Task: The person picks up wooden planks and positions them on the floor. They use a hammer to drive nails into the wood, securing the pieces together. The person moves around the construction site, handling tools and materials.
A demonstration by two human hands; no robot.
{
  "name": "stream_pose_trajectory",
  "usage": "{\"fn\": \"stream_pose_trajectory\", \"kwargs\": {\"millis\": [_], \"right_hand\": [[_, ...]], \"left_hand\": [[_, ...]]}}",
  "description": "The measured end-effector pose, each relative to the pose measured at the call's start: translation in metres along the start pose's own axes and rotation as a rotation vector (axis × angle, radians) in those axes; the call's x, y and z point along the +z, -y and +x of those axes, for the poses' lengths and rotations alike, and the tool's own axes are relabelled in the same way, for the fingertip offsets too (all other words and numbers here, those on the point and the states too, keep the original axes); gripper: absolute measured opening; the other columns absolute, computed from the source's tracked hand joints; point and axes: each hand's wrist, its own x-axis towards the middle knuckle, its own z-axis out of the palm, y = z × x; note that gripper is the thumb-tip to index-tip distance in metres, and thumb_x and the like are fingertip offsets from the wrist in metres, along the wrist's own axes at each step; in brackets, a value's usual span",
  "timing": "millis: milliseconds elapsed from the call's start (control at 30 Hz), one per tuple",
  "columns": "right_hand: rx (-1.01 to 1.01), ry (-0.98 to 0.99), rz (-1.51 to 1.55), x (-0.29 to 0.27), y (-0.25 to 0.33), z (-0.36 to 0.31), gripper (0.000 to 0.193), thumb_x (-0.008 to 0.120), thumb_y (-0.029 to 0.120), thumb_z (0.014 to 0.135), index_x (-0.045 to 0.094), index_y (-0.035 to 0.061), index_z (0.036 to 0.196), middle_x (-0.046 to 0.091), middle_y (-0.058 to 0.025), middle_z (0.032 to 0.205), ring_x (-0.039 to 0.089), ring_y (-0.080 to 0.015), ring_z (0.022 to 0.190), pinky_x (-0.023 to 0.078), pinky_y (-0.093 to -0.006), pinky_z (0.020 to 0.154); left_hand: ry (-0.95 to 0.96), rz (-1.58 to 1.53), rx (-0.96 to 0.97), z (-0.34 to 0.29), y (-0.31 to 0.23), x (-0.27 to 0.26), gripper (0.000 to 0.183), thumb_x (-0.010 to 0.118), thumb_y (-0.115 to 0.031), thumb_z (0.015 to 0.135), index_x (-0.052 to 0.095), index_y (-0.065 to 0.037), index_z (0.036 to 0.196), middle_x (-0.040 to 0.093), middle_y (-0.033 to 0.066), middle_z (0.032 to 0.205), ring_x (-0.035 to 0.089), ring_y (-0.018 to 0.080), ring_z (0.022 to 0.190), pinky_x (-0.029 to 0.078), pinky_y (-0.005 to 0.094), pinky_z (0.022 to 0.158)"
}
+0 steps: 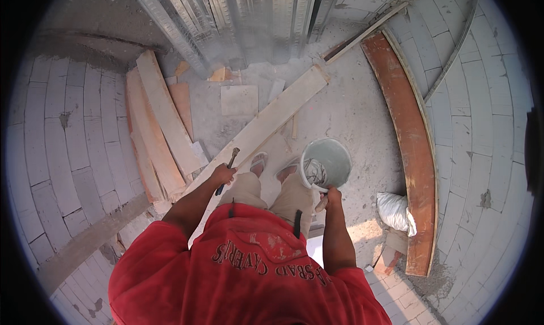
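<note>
My left hand [221, 176] is closed round the middle of a hammer [234, 157]. Its metal head points up and away from me, and the dark handle end sticks out below my fist. On the right, my right hand [332, 199] grips the near rim of a pale grey bucket [340, 152], tilted so that I see inside. Whitish, stringy-looking stuff [315, 171] lies in it, too blurred to name. A small tan piece shows beside my right fingers; I cannot tell what it is. Both hands are apart, in front of my thighs.
A long board [277, 111] lies diagonally across the dusty floor beyond my feet. Loose planks [161, 118] lean at the left block wall [79, 149]. Ribbed metal sheets [255, 25] stand ahead. At right are a long brown panel [405, 127] and a white sack [395, 212].
</note>
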Motion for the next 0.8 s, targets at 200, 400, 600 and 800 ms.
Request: {"fn": "stream_pose_trajectory", "kwargs": {"millis": [200,400,600,800], "right_hand": [[-0.131,0.108,-0.327,-0.019,0.197,0.081,0.029,0.064,0.017,0.085,0.063,-0.0103,0.093,0.065,-0.0171,0.076,0.06,-0.0223,0.055,0.046,-0.0326,0.044],[-0.35,0.213,-0.82,0.009,0.367,0.27,0.035,0.064,0.022,0.083,0.064,-0.0119,0.09,0.064,-0.0149,0.071,0.058,-0.0215,0.051,0.047,-0.0342,0.047],[-0.365,0.308,-1.224,0.07,0.475,0.462,0.039,0.067,0.025,0.081,0.062,-0.0124,0.092,0.065,-0.0161,0.075,0.06,-0.0224,0.053,0.046,-0.0367,0.049],[-0.469,0.298,-0.91,0.079,0.474,0.639,0.051,0.073,0.044,0.087,0.063,-0.0053,0.094,0.059,-0.0105,0.071,0.056,-0.0189,0.052,0.044,-0.0334,0.048]], "left_hand": [[-0.031,-0.089,-0.049,0.017,-0.048,0.056,0.047,0.076,-0.039,0.085,0.059,0.003,0.097,0.067,0.0117,0.073,0.066,0.0189,0.058,0.054,0.0346,0.056],[-0.292,0.018,-0.112,0.099,-0.152,0.152,0.051,0.074,-0.042,0.085,0.06,0.005,0.1,0.07,0.0249,0.093,0.071,0.0375,0.087,0.055,0.0448,0.08],[-0.461,-0.226,-0.318,0.243,-0.237,0.324,0.048,0.066,-0.037,0.086,0.058,0.004,0.108,0.068,0.0319,0.105,0.066,0.0468,0.106,0.051,0.0498,0.092],[-0.303,-0.205,-0.269,0.429,-0.222,0.51,0.056,0.069,-0.033,0.088,0.041,-0.002,0.125,0.066,0.0254,0.111,0.064,0.0458,0.108,0.049,0.0547,0.095]]}}
